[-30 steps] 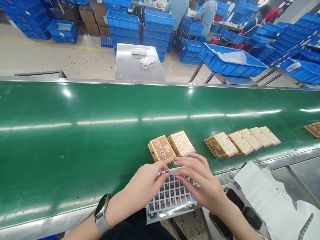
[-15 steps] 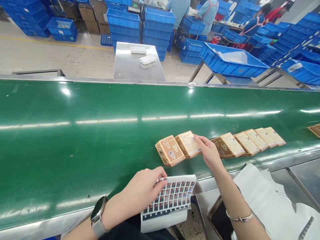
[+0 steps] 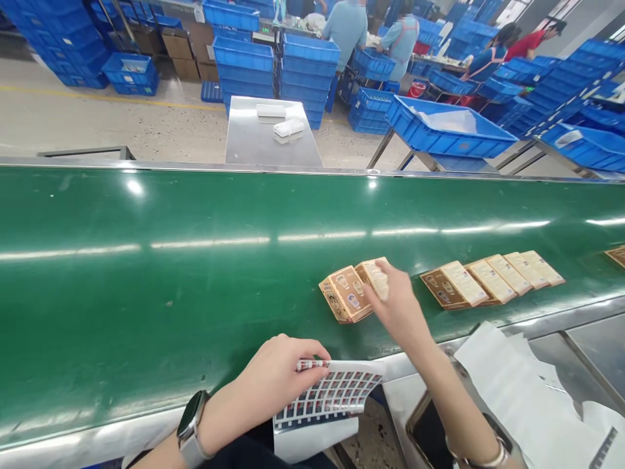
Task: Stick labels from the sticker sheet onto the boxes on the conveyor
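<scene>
Our right hand [image 3: 401, 306] has shifted left, thumb and fingers parted over the right box [image 3: 375, 279] of two on the green belt [image 3: 146, 306]; contact we cannot tell. Our left hand [image 3: 288, 369] pinches the curled printed sheet [image 3: 336, 391] nearer us, which could crease if squeezed harder.

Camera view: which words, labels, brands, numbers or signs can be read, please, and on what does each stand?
No text is readable.
Brown box by the right hand: marks beside the pictures, too small.
Boxes in the row: printed lines on pale faces, too small.
Sheet in the left hand: printed squares, no letters distinguishable.
Blue crates: some labels, too small.
</scene>
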`<state>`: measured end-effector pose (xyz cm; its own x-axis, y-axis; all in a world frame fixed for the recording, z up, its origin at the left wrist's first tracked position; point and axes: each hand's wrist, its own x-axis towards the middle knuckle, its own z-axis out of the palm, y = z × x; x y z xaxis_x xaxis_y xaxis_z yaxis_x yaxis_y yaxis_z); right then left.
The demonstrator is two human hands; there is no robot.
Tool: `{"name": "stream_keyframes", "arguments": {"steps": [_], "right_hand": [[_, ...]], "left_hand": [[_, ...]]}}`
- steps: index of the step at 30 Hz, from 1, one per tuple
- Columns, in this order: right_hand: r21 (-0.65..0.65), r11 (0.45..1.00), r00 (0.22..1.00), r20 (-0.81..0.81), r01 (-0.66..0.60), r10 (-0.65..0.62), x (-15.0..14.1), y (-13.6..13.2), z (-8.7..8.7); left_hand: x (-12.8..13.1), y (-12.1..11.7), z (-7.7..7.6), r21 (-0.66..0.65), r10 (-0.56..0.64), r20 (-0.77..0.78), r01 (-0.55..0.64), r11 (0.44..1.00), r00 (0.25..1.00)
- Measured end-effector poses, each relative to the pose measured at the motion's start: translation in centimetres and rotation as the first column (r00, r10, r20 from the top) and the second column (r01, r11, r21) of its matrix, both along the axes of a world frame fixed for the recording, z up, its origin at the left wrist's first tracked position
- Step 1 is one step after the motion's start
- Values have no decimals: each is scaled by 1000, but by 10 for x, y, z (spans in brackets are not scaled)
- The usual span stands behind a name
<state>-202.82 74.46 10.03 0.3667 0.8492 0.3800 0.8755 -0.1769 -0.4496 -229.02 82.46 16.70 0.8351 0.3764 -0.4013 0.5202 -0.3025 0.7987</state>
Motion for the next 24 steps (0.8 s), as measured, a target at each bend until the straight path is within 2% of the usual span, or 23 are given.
{"name": "stream_keyframes", "arguments": {"steps": [1,3,6,8,11,14,16,18,19,21,24], "right_hand": [[-52,998,999,21,-48,49,-10,0,-1],[-102,993,997,35,-59,63,-32,4,-3],[-44,999,1000,5,-21,21,-65,19,-1],[-8,999,996,-81,-37,36,-86,27,8],[6,995,966,-240,-97,95,-106,23,34],[-20,958,906,-330,-287,264,-111,1,63],[-45,880,838,-330,-473,434,-112,-16,73],[-55,816,799,-252,-575,546,-116,-28,74],[-46,815,806,-188,-578,561,-118,-32,70],[-12,851,849,-77,-526,524,-122,-35,62],[29,887,886,-57,-460,461,-122,-36,53]], "left_hand": [[-4,-1,-1,-11,10,14,-9,1000,1000],[-12,-5,-4,-27,16,36,-15,1000,999],[-23,-12,-10,-35,13,59,-11,999,998],[-30,-18,-16,-56,34,65,-30,998,997],[-40,-24,-23,-115,116,48,-110,987,992],[-47,-24,-22,-151,195,38,-187,971,980],[-49,-23,-19,-154,231,57,-220,963,971],[-49,-21,-16,-161,247,83,-232,959,965],[-48,-20,-14,-164,249,94,-232,959,964],[-45,-19,-12,-165,245,110,-225,960,963],[-40,-17,-10,-152,246,137,-225,962,960]]}}
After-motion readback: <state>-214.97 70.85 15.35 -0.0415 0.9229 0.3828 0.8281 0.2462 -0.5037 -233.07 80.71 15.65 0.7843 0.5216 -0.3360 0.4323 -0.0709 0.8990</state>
